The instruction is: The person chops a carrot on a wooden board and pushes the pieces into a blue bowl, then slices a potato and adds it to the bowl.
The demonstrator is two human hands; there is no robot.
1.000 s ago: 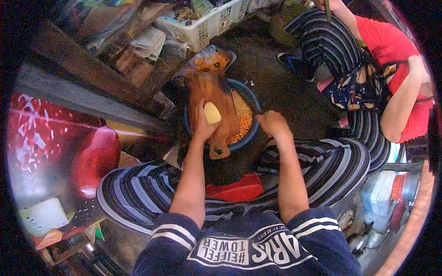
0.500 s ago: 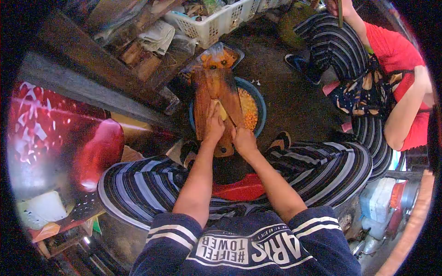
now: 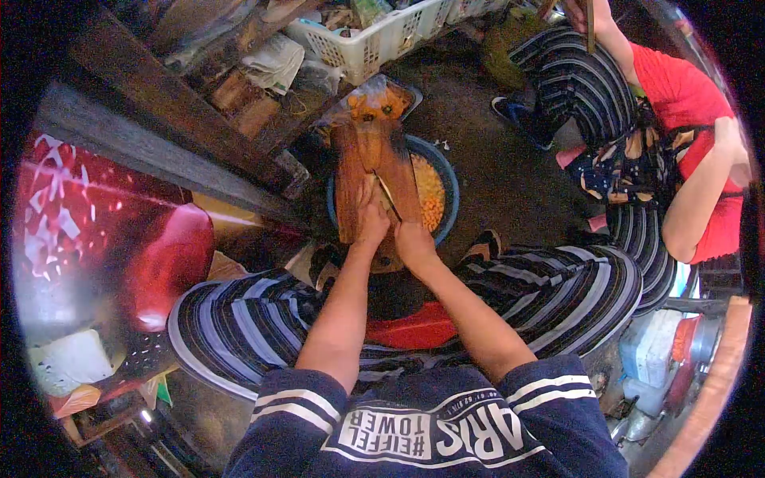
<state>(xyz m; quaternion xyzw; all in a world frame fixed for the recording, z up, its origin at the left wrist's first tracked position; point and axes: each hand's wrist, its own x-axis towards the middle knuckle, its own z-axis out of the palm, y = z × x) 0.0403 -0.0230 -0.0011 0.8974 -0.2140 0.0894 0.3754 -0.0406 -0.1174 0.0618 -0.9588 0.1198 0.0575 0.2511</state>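
A wooden board (image 3: 351, 191) lies across a blue basin (image 3: 454, 185). Chopped orange and pale yellow pieces (image 3: 430, 195) fill the part of the basin that shows right of the board. On the board, my left hand (image 3: 372, 215) is closed over a yellowish piece, mostly covered by the fingers and the blade. My right hand (image 3: 413, 243) is closed round the handle of a knife (image 3: 389, 197), whose blade lies against the piece beside my left fingers.
Beyond the board sits a tray of orange pieces (image 3: 373, 106). A white plastic basket (image 3: 374, 46) stands at the top. Wooden beams (image 3: 179, 107) run along the left. A person in a red top (image 3: 681, 84) sits at the right, one hand raised.
My right hand and the knife have moved slightly left, closer to my left hand. The blade now covers more of the yellowish piece.
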